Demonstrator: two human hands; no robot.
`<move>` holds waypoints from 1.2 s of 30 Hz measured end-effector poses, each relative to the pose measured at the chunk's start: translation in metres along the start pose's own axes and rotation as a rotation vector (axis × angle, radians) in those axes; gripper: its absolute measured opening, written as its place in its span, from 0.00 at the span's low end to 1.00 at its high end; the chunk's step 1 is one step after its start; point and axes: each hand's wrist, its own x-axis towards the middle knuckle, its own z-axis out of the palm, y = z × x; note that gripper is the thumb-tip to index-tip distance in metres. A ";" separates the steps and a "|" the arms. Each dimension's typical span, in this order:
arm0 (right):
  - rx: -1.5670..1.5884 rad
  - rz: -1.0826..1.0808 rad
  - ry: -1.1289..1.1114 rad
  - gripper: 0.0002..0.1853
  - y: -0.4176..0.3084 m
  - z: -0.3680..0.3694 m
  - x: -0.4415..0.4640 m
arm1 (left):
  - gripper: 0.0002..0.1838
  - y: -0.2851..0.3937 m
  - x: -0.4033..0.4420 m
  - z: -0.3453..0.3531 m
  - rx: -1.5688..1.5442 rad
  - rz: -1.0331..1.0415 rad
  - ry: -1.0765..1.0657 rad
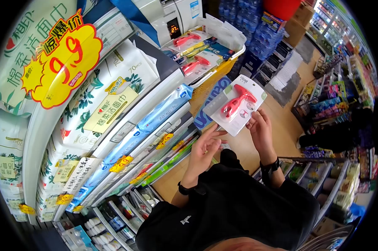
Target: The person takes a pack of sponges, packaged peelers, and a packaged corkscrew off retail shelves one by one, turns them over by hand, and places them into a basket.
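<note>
A white blister pack (229,119) holding a red T-shaped tool (238,100) is held up in front of me, tilted. My right hand (260,130) pinches it at its lower right edge, thumb on the front. At the pack's lower left edge, my left hand (205,151) has its fingers loosely apart, fingertips at or just touching the card. Similar packs with red tools (196,63) lie in a yellow and white basket (219,72) just beyond.
Shelves of tissue packs (109,94) with yellow price tags (63,58) rise close on my left. Shrink-wrapped water bottles (255,35) and a red tub (282,8) stand ahead. A lower shelf rack (314,180) is at right; a person in dark clothes (343,136) stands beyond.
</note>
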 end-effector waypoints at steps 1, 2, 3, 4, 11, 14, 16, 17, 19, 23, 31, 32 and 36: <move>-0.001 0.017 -0.014 0.10 0.000 0.000 0.012 | 0.29 0.001 0.006 0.001 0.002 0.003 0.022; 0.007 0.015 -0.039 0.10 0.001 -0.001 0.025 | 0.29 0.004 0.013 0.002 0.014 0.025 0.033; 0.017 0.013 -0.065 0.11 0.001 0.000 0.039 | 0.29 0.005 0.021 0.003 0.028 0.048 0.043; 0.019 0.028 -0.080 0.11 0.001 0.001 0.052 | 0.30 0.004 0.028 0.003 0.050 0.059 0.059; -0.004 0.097 -0.261 0.13 -0.002 0.011 0.157 | 0.33 -0.001 0.094 0.028 0.134 0.137 0.235; 0.010 0.135 -0.309 0.14 0.000 0.015 0.199 | 0.32 -0.002 0.117 0.039 0.171 0.138 0.282; 0.021 0.176 -0.308 0.15 0.005 0.017 0.220 | 0.32 -0.011 0.130 0.041 0.215 0.164 0.330; 0.027 0.211 -0.294 0.16 0.007 0.016 0.229 | 0.32 -0.015 0.136 0.044 0.218 0.168 0.348; 0.038 0.239 -0.336 0.18 0.008 0.016 0.246 | 0.31 -0.019 0.146 0.048 0.184 0.184 0.396; 0.066 0.334 -0.359 0.14 0.015 0.014 0.272 | 0.30 -0.021 0.159 0.058 0.194 0.166 0.483; -0.003 0.349 -0.411 0.12 0.022 0.009 0.296 | 0.29 -0.030 0.177 0.070 0.187 0.178 0.589; -0.090 0.369 -0.430 0.14 0.021 0.006 0.298 | 0.29 -0.029 0.179 0.071 0.197 0.167 0.598; -0.229 0.452 -0.464 0.18 0.015 -0.007 0.302 | 0.31 -0.034 0.185 0.068 0.195 0.180 0.608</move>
